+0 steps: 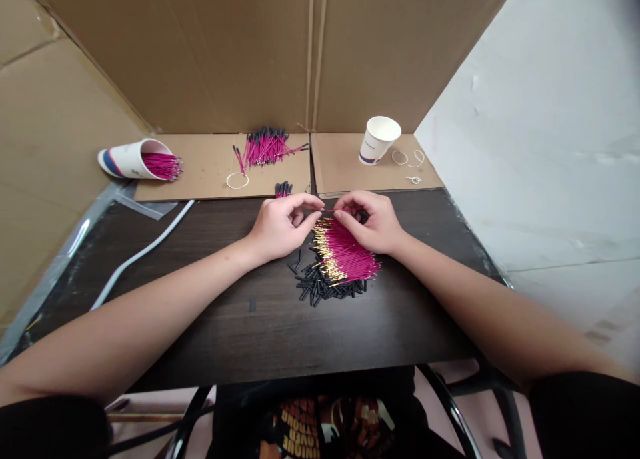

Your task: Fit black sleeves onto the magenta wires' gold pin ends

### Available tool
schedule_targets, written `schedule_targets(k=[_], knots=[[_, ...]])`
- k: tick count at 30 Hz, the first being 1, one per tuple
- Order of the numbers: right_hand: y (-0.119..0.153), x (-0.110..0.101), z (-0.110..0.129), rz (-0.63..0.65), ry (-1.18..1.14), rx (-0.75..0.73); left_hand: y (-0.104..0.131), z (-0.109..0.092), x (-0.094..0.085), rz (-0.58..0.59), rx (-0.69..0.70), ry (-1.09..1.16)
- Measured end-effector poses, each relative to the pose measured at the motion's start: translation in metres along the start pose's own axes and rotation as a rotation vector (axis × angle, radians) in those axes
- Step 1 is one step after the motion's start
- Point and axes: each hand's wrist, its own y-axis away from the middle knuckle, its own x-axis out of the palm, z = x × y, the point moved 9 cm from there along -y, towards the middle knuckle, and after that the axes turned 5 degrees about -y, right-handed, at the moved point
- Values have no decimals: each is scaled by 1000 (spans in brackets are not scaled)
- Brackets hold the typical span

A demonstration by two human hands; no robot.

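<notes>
One magenta wire (pixel 345 210) runs level between my two hands. My right hand (pixel 371 220) pinches it between thumb and forefinger. My left hand (pixel 287 224) has its thumb and forefinger closed at the wire's left end; whatever small piece is in that pinch is too small to make out. Just below the hands lies a pile of magenta wires (pixel 353 249) with gold tips pointing left. Short black sleeves (pixel 320 289) are heaped around the pile's lower left side. A small bunch of black-capped wires (pixel 283 189) lies just behind my left hand.
A cardboard sheet (pixel 200 179) at the back bears black-capped wires (pixel 267 146), a tipped paper cup (pixel 133 159) full of wires, an upright paper cup (pixel 379 141) and white rings (pixel 237 180). A pale cable (pixel 140 256) crosses the dark table (pixel 210 352) at left.
</notes>
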Motion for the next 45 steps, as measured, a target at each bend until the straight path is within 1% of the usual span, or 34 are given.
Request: schedule_targets(k=[6, 8, 10, 12, 15, 19, 23, 27, 32, 35, 40, 43, 45], knots=[[-1, -1, 3, 4, 3, -23, 0, 0, 0, 1, 0, 17], [-3, -5, 6, -34, 8, -47, 0, 0, 0, -3, -16, 45], [-3, -11, 7, -102, 18, -49, 0, 3, 0, -11, -43, 65], [-3, -16, 6, -161, 8, -23, 0, 5, -1, -18, -70, 72], [-2, -17, 2, -193, -70, 37, 0, 7, -2, -29, -86, 76], [-1, -12, -11, -197, -246, 152, 0, 5, -3, -42, -63, 47], [1, -8, -24, -198, -410, 284, -1, -4, -5, -41, -3, -1], [2, 1, -24, -135, -547, 362, -1, -12, -4, -8, 51, 40], [4, 12, -19, -60, -680, 415, 0, -18, 1, 75, 87, 91], [4, 13, -16, -47, -675, 408, 0, -21, 2, 80, 120, 89], [3, 11, -13, -39, -593, 354, 3, -25, 2, 66, 186, 30], [2, 7, -14, -41, -477, 330, 4, -25, -5, -3, 189, -56], [1, 0, -16, -77, -370, 303, 3, -19, -14, -76, 139, -170]])
